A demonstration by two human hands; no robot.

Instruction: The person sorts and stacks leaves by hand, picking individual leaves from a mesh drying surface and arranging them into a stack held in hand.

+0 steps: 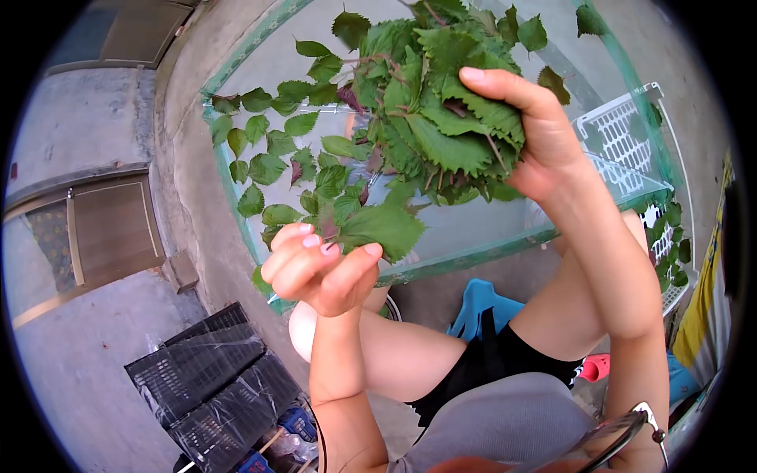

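My right hand (544, 130) is wrapped round a thick stack of green serrated leaves (457, 134), thumb on top, at the upper centre. Lower and to the left, my left hand (323, 268) pinches a single green leaf (382, 229) between curled fingers, with a purplish bit beside it. Both hands are above a netted surface with a green border (441, 256). Many loose leaves (266, 168) lie spread on its left part, and more are partly hidden behind the stack.
A white plastic basket (619, 130) is at the right, with leaves in its lower part. Black crates (213, 378) stand at the lower left. Beneath me are a blue stool (477, 303) and a pink shoe (595, 367). Yellow cloth (698, 315) hangs at the far right.
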